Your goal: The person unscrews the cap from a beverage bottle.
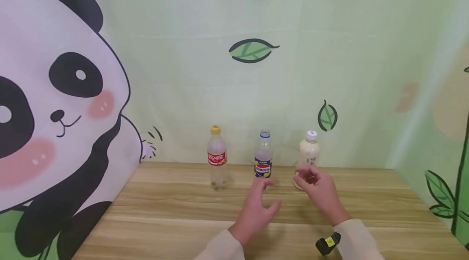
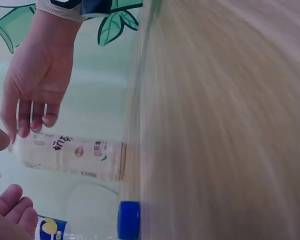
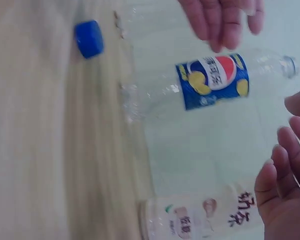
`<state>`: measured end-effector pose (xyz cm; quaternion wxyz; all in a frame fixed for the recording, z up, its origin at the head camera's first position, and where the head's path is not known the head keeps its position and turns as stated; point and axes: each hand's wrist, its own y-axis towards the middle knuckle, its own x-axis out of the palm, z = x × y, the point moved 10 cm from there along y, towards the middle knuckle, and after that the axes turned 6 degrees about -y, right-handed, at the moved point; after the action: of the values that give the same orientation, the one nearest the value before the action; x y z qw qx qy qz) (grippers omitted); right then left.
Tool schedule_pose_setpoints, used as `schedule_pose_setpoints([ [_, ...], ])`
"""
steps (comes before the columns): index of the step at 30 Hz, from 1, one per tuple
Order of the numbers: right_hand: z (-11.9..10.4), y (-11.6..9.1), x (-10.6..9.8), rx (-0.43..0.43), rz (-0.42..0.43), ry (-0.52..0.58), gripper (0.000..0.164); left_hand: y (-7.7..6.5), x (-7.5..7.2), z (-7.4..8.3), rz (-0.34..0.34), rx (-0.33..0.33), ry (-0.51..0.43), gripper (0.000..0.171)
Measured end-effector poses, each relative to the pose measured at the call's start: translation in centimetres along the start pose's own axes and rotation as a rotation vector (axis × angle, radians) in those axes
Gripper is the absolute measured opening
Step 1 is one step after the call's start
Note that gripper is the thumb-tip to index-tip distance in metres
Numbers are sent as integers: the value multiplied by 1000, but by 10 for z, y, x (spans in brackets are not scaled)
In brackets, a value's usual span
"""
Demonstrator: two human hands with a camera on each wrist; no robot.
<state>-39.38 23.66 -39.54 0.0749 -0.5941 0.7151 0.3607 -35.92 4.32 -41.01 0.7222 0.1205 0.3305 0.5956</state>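
Observation:
A clear bottle [image 1: 264, 150] with a blue Pepsi-style label and no cap stands upright in the middle. My left hand [image 1: 254, 211] hovers before it, fingers spread and loosely bent, holding nothing. A blue bottle cap [image 3: 89, 39] lies on the table near that bottle; in the head view I cannot see it. To the right, a cream milk tea bottle [image 1: 309, 150] with a white cap stands upright, partly covered by my right hand [image 1: 322, 195]. That hand's fingers are loosely curved around nothing; in the right wrist view they appear apart from the bottle.
A clear bottle [image 1: 217, 156] with a red label and yellow cap stands on the left. The wooden table [image 1: 165, 207] ends at a backdrop [image 1: 183, 89] printed with a panda and leaves. A small black device [image 1: 327, 243] sits at my right wrist.

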Motion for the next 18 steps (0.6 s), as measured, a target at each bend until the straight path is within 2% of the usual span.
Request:
schedule_pose_setpoints([
  [3, 2, 6, -11, -6, 62, -10, 30, 1, 7, -4, -15, -42, -15, 46],
  [8, 7, 20, -36, 12, 214, 41, 37, 8, 25, -15, -62, -166, -68, 49],
  [12, 8, 31, -55, 14, 336, 91, 37, 18, 39, -20, -55, -204, -95, 48],
  [18, 2, 45, -71, 13, 406, 111, 43, 35, 58, -27, -27, -264, -117, 50],
])
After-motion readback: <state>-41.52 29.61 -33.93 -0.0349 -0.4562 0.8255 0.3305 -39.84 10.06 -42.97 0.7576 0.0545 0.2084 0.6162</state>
